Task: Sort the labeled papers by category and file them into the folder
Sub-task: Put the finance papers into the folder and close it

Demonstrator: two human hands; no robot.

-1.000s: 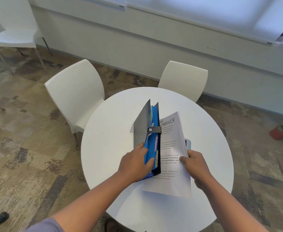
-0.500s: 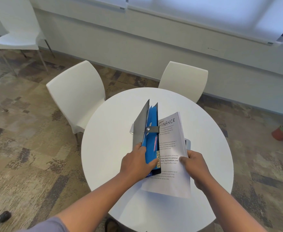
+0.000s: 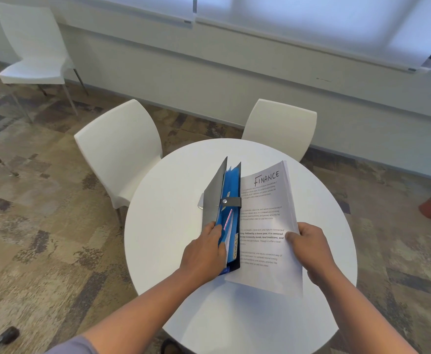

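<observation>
Blue dividers are showing inside the grey folder (image 3: 213, 198), which is standing on edge near the middle of the round white table (image 3: 163, 226), its strap (image 3: 231, 201) hanging loose across the top. The left hand (image 3: 205, 251) is gripping the folder's near end, fingers curled into the dividers and parting them. Just beside it, the right hand (image 3: 308, 245) is pinching a stack of papers (image 3: 262, 226) headed FINANCE, thumb on top, the stack's left edge touching the folder. Two white chairs (image 3: 118, 152) are sitting at the table's far side.
</observation>
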